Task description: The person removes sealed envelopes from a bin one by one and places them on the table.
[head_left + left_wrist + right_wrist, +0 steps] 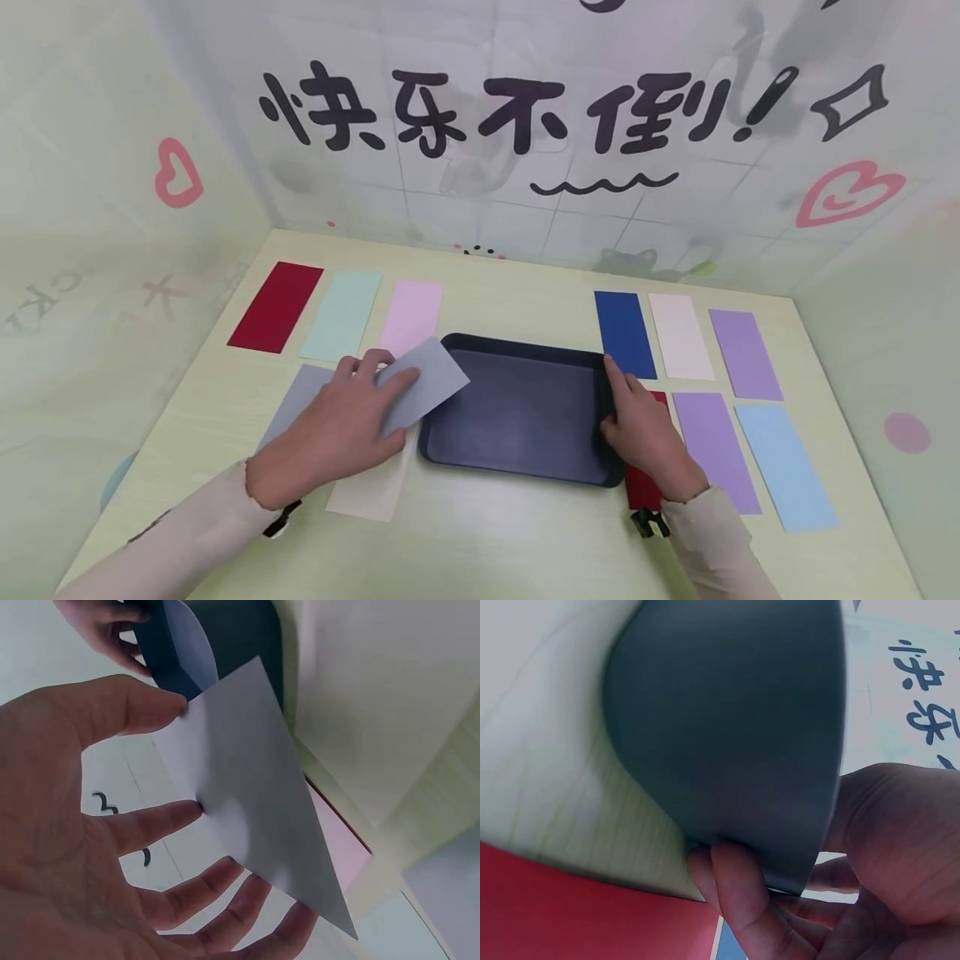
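Observation:
A grey-blue paper card [431, 379] is pinched by my left hand [337, 425], tilted above the left rim of the tray. In the left wrist view the card [247, 787] lies between the thumb and the spread fingertips. The dark rectangular tray [517, 417] stands mid-table with its inside showing. At its right side, my right hand [643, 429] grips the tray's rim; in the right wrist view its fingers [739, 889] curl under the tray wall [735, 727]. Below the left hand, another grey-blue card [300, 396] and a cream card [371, 492] are partly hidden.
Left of the tray lie red [275, 307], mint [341, 315] and pink [414, 308] cards. On the right are blue [625, 333], pale pink [681, 336], purple [717, 450] and light blue [786, 467] cards, among others. Printed curtains [487, 200] enclose the table.

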